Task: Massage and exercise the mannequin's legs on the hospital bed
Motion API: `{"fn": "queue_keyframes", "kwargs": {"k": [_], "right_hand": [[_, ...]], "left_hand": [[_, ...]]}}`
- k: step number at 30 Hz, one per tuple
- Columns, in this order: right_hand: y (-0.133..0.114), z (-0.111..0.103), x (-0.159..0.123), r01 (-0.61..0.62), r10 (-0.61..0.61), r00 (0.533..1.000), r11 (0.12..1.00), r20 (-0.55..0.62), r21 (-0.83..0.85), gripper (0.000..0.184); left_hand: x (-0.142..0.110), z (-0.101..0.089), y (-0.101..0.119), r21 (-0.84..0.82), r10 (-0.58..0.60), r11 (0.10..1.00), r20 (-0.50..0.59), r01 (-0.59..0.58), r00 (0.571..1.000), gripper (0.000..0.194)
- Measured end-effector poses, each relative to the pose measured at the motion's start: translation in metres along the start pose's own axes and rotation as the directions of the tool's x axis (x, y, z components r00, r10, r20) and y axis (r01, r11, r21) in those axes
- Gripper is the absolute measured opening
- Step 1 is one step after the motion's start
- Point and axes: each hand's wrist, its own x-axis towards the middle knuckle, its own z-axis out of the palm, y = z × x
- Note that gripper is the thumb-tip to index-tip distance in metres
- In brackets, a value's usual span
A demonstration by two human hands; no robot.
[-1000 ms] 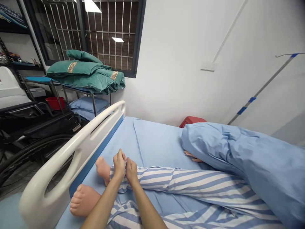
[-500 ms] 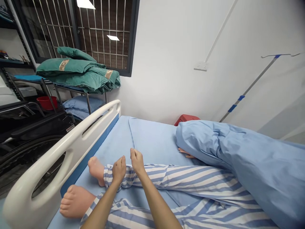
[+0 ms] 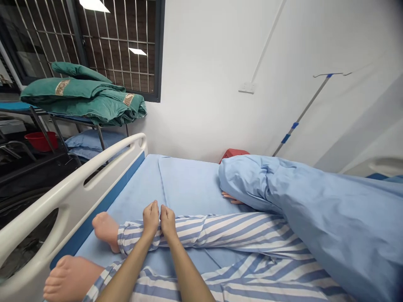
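Striped blue-and-white trousers [image 3: 226, 228] cover two legs lying along the bed. The bare, smooth pinkish feet look like a manikin's: the far foot [image 3: 105, 230] and the near foot [image 3: 71, 277] point toward the bed's end board. My left hand [image 3: 151, 216] is curled into a fist over the far lower leg, above the ankle. Close beside it, my right hand [image 3: 168, 219] is also a fist, over the shin. A narrow gap separates the two. No object shows in either fist; whether their undersides touch the trousers is hidden.
A white end board [image 3: 94, 167] borders the bed on the left. A bunched blue quilt [image 3: 302, 188] lies at the right, with fingers [image 3: 232, 198] showing under its edge. Behind stand a drip pole [image 3: 302, 113], a red object [image 3: 234, 153] and folded green bedding [image 3: 91, 98].
My fists were close together, then moved apart, the right one higher, and now are side by side again over the far shin. The whole view has shifted to the right.
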Motion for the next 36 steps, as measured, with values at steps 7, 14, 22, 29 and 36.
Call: {"fn": "queue_keyframes", "kwargs": {"k": [7, 14, 22, 29, 36], "right_hand": [[0.004, -0.001, 0.004, -0.041, 0.042, 0.999, 0.994, -0.016, 0.097, 0.039], [-0.013, -0.028, 0.009, 0.166, -0.141, 0.984, 0.951, 0.111, -0.259, 0.041], [0.007, -0.041, -0.002, 0.147, -0.144, 0.989, 0.928, 0.033, -0.342, 0.044], [0.014, -0.047, 0.010, 0.048, -0.047, 0.999, 0.998, -0.017, 0.044, 0.042], [0.017, -0.055, 0.015, -0.024, 0.049, 0.994, 0.971, -0.100, 0.236, 0.038]], "left_hand": [[-0.014, 0.013, -0.020, 0.197, 0.066, 0.977, 0.080, -0.080, 0.995, 0.036], [-0.013, 0.014, -0.019, 0.218, 0.068, 0.972, 0.098, -0.088, 0.993, 0.042], [-0.017, 0.019, -0.012, 0.202, 0.117, 0.971, 0.065, -0.128, 0.991, 0.040], [-0.021, 0.057, 0.031, -0.191, 0.003, 0.982, -0.031, -0.009, 1.000, 0.040], [-0.030, 0.066, 0.012, 0.022, -0.016, 1.000, 0.029, 0.015, 0.999, 0.043]]}}
